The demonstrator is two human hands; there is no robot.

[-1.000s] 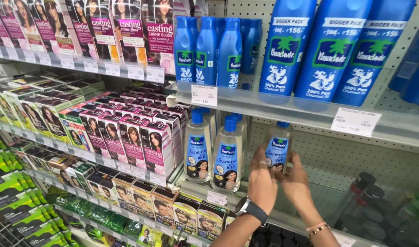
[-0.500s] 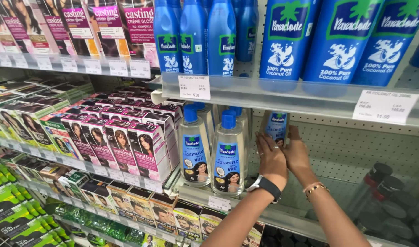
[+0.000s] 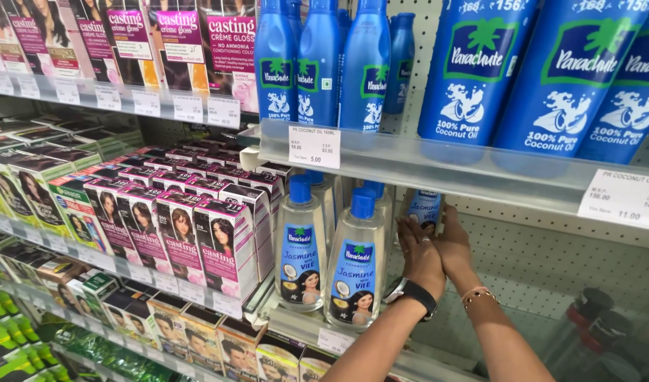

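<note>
A small clear plastic hair-oil bottle with a blue label (image 3: 425,206) is clasped between the left hand (image 3: 418,256) and the right hand (image 3: 453,244), deep on the grey middle shelf (image 3: 296,327), beside two taller clear bottles with blue caps (image 3: 328,247). It is best kept upright, with the neighbours left undisturbed. Compared with a second ago, it has been pushed further back beneath the upper shelf (image 3: 438,166).

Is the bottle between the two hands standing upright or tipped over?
Upright. The clear bottle stands vertical at the back of the shelf, with the left hand and right hand pressed on it; its base is hidden.
</note>
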